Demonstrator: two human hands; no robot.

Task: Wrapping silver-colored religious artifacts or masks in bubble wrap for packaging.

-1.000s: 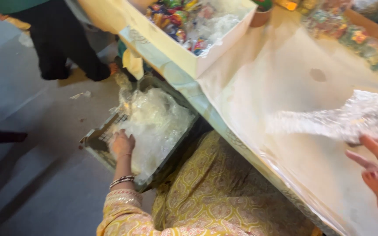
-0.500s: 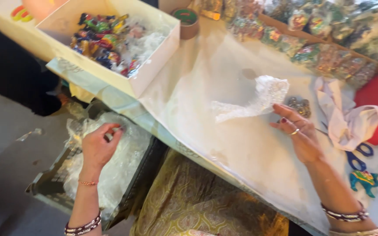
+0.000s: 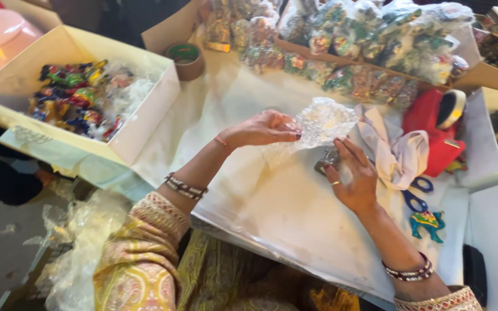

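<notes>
Left hand point(image 3: 263, 128) pinched shut on one edge of a crinkled clear plastic wrap point(image 3: 323, 122), held just above the white-covered counter point(image 3: 272, 201). Right hand point(image 3: 354, 178) open, fingers spread, fingertips touching the wrap's lower edge, a small dark object point(image 3: 325, 163) half hidden beneath. At far left, an open cream box point(image 3: 145, 115) filled with bright wrapped trinkets point(image 3: 76, 98) and loose clear film. Behind, a brown tape roll point(image 3: 185, 59) and rows of wrapped packets point(image 3: 370, 52) in cardboard trays. Beside the right hand, white cloth point(image 3: 396, 152), blue scissors point(image 3: 416, 196), a small painted elephant figurine point(image 3: 426, 222).
</notes>
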